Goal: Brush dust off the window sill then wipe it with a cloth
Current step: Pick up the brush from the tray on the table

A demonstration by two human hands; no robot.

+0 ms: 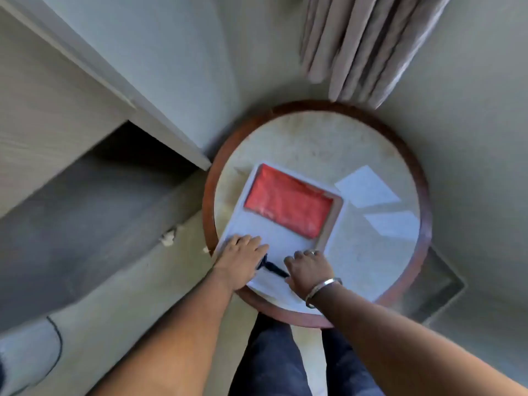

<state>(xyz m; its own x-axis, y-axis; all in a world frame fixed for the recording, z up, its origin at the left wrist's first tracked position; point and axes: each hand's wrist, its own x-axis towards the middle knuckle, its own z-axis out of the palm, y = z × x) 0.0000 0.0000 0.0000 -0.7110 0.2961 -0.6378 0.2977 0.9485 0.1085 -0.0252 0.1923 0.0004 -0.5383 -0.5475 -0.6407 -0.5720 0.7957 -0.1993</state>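
Note:
A white tray (288,232) lies on a round table (314,138) with a dark wooden rim. A folded red cloth (288,204) rests flat in the tray's far half. Across the tray's near end lies a dark brush (273,267), only its black handle showing between my hands. My left hand (243,258) lies palm down over the brush's left end, fingers spread on the tray. My right hand (307,270), wearing a ring and a metal bracelet, curls at the handle's right end. Whether either hand grips the brush is hidden.
A pale pleated curtain (368,44) hangs beyond the table. A white cabinet or frame edge (137,110) runs diagonally at left, with a grey shadowed floor (94,212) below it. Bright sun patches (368,185) fall on the tabletop's right side. My legs stand at the table's near edge.

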